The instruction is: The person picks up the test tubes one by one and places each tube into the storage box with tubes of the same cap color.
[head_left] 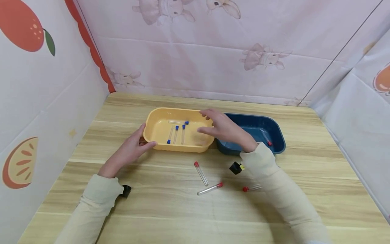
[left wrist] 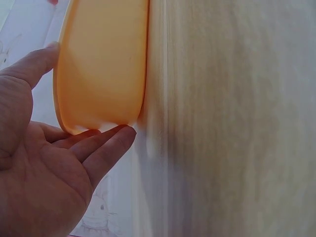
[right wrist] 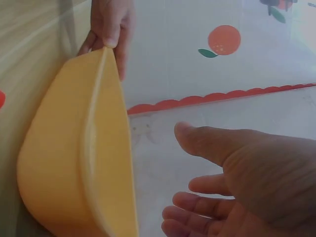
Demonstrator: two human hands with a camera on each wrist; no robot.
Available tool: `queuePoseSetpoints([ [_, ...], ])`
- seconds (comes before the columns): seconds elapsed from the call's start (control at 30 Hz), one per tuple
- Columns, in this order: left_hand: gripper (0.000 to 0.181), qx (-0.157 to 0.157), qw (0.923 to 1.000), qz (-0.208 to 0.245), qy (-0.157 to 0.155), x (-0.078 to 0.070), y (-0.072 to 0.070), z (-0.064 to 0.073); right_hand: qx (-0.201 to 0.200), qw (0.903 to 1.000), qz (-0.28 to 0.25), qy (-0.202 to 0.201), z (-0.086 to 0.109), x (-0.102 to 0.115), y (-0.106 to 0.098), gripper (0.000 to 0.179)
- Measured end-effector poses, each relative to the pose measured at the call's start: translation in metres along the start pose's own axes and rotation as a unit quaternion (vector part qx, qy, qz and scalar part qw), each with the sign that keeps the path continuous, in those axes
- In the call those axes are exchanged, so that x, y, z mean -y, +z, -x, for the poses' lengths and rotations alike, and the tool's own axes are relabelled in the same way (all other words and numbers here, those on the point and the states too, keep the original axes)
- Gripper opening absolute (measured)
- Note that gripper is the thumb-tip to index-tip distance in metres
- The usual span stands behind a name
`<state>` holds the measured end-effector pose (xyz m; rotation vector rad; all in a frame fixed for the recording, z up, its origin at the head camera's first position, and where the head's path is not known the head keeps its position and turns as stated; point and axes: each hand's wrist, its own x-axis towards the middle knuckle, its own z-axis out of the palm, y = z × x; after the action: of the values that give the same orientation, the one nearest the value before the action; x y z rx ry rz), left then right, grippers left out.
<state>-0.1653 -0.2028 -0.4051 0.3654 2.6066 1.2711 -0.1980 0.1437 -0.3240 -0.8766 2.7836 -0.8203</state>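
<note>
The left bin (head_left: 182,148), with four tubes (head_left: 183,135) inside, stands beside the right bin (head_left: 225,147), loose tubes (head_left: 210,189) before them.

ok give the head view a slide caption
Left grip holds a yellow tub of blue-capped tubes; right grip hovers over its opposite end.

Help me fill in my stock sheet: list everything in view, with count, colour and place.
Table: one, pale wood-grain, centre of view
Yellow tray: one, yellow, on the table
Blue tray: one, dark blue, right of the yellow tray
Blue-capped tubes: four, clear with blue caps, in the yellow tray
Red-capped tubes: at least four, clear with red caps, one visible in the blue tray, at least three on the table
Back sheet: one, pale pink with rabbit prints, behind the table
Side sheets: two, whitish with fruit prints, left and right
Black wrist pieces: two, black, at the cuffs
Sleeves: two, cream, on the forearms
Left hand: one, bare, gripping the yellow tray's left end
Right hand: one, bare, above the yellow tray's right end
</note>
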Motion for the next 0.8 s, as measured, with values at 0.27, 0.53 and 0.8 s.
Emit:
queuePoseSetpoints([
  [0.27, 0.092, 0.0, 1.0, 0.0, 0.007, 0.0, -0.001, 0.001, -0.02, 0.9997, 0.005, -0.012, 0.016, -0.005, -0.016, 0.064],
  [0.53, 0.093, 0.001, 1.0, 0.007, 0.004, -0.002, -0.001, 0.001, -0.037, 0.9993, 0.009, 0.0, 0.033, -0.013, -0.029, 0.064],
  [0.8, 0.092, 0.001, 0.9998, 0.02, 0.007, 0.0, -0.001, 0.002, -0.038, 0.999, 0.002, 0.023, 0.055, -0.023, -0.039, 0.062],
])
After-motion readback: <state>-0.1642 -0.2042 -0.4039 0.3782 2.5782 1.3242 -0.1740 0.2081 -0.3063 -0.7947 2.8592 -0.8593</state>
